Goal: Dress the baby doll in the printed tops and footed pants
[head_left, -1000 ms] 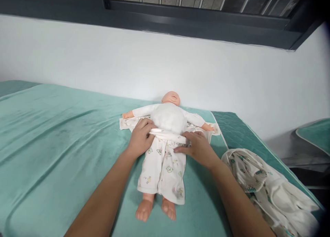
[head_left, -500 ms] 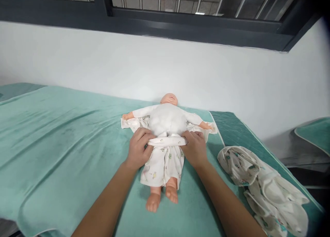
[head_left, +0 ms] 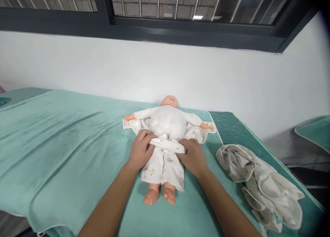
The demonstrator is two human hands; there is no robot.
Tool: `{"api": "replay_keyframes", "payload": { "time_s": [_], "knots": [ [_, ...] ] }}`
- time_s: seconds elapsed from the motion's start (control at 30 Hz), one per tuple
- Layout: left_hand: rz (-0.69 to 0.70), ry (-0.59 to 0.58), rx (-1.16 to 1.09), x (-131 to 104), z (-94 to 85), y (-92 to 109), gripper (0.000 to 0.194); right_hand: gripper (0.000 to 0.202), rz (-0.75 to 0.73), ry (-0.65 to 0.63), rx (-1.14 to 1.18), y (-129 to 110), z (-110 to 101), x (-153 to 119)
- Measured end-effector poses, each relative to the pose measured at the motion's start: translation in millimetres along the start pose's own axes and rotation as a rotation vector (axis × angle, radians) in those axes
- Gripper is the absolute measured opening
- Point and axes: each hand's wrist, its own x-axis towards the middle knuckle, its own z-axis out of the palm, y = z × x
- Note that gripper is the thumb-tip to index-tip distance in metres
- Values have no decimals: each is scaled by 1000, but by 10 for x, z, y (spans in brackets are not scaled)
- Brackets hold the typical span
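A baby doll (head_left: pixel 168 122) with a white cloth body lies on its back, head toward the wall and feet toward me. Printed white baby pants (head_left: pixel 163 165) cover its legs, with the bare feet out at the hems. My left hand (head_left: pixel 141 148) pinches the waistband at the doll's hip on the left. On the other side my right hand (head_left: pixel 193 156) grips the same waistband, its fingertips partly hidden by the cloth. Between the hands the waistband sags, lower at the right. An opened printed baby shirt (head_left: pixel 196 132) is spread beneath the doll's torso and arms.
Crumpled printed baby clothes (head_left: pixel 268 185) lie at the right. A green sheet (head_left: pixel 64 154) covers the padded surface, with a darker green quilted strip (head_left: pixel 224 127) along the right. Behind stands a white wall (head_left: pixel 129 72) below a dark window frame (head_left: pixel 180 32).
The right end of the waistband has moved down toward me with my right hand. The doll's feet have shifted, now lying more level side by side. The camera view has tilted slightly up.
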Motion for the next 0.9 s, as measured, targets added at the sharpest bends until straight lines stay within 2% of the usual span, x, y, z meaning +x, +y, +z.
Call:
{"api": "replay_keyframes", "payload": {
  "time_s": [0.17, 0.3, 0.37, 0.47, 0.63, 0.7, 0.8, 0.9],
  "knots": [
    [-14, 18, -18, -14, -5, -10, 19, 7, 49, -127, 214, 70, -30, 19],
    [23, 28, -19, -18, 4, -43, 20, 42, 100, -220, 342, 103, -113, -33],
    [51, 35, -5, 0, 23, -53, 20, 50, 139, -216, 349, 100, -119, -43],
    [77, 51, 49, 64, 84, -42, 24, 41, 194, -165, 335, 93, -68, -8],
    [43, 99, 117, 200, 260, 15, 31, 25, 230, 63, 241, 124, 46, 73],
    [17, 93, 109, 224, 304, 30, 30, 21, 221, 101, 205, 140, 66, 81],
    [-4, 73, 58, 204, 282, 54, 24, 18, 191, 92, 135, 148, 71, 71],
    [2, 37, -18, 98, 176, 118, 18, 12, 155, 114, 79, 144, 63, 47]
  ]
}}
